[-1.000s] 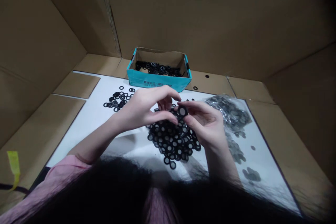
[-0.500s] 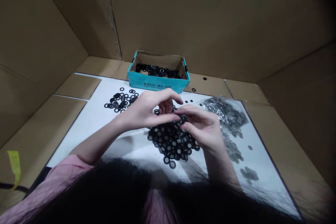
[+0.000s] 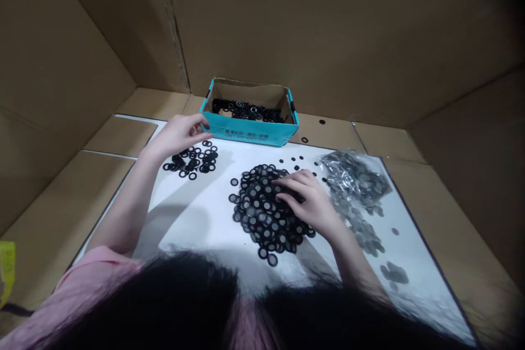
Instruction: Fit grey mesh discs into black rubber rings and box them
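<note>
My left hand (image 3: 178, 134) hovers over a small pile of black rings (image 3: 192, 176), close to the left front corner of the blue box. Its thumb and index finger are apart, and I see nothing between them. On a large heap of black rings with pale grey centres (image 3: 262, 219) rests my right hand (image 3: 309, 199). The thumb and fingers there are spread, their tips at the heap's upper part. Whether a fingertip touches a single ring is too small to tell.
A blue open-topped box (image 3: 250, 130) holding black rings stands at the back. To the right lie a clear plastic bag of grey discs (image 3: 356, 178) and loose grey discs (image 3: 365, 232). Small black discs (image 3: 293, 159) dot the white board (image 3: 213, 229). Cardboard walls (image 3: 328, 38) enclose the space.
My hands were together above the large heap. The left hand has moved left and away to the small ring pile; the right has shifted slightly down and left onto the heap.
</note>
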A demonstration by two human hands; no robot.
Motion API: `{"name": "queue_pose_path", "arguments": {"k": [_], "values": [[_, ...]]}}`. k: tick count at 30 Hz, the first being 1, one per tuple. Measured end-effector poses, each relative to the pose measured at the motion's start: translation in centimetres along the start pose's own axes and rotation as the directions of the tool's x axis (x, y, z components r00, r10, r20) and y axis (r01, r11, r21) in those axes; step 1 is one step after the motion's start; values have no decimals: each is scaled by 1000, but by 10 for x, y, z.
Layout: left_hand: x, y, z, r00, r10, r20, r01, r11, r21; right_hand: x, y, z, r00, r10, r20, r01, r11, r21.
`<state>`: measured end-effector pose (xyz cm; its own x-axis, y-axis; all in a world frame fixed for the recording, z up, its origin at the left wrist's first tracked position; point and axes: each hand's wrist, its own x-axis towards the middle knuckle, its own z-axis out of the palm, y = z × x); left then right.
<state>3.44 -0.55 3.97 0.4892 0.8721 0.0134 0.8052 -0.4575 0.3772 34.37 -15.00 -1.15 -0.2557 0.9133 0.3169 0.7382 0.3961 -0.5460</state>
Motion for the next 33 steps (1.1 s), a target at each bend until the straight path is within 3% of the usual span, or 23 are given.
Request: {"name": "queue_pose_path", "arguments": {"k": [5, 11, 16, 19, 22, 27, 33], "values": [[18, -44, 25, 960, -97, 264, 67, 990, 122, -5, 9, 9, 996, -19, 92, 25, 998, -65], [27, -60, 41, 937, -140, 321, 84, 980, 182, -10, 9, 0, 993, -40, 113, 49, 995, -82], [28, -62, 42, 926, -166, 340, 103, 975, 196, -38, 33, -24, 994, 68, -81, -83, 976, -199], [27, -61, 41, 920, -171, 352, 111, 977, 183, -69, 62, -39, 962, 161, -221, -224, 927, -300], [26, -60, 38, 912, -160, 378, 108, 982, 154, -101, 88, -47, 930, 228, -289, -330, 866, -375], [26, -64, 36, 902, -138, 409, 96, 988, 121, -134, 110, -31, 898, 300, -321, -420, 799, -430], [29, -72, 36, 908, -127, 400, 91, 990, 107, -143, 123, -6, 825, 331, -458, -524, 752, -400]]}}
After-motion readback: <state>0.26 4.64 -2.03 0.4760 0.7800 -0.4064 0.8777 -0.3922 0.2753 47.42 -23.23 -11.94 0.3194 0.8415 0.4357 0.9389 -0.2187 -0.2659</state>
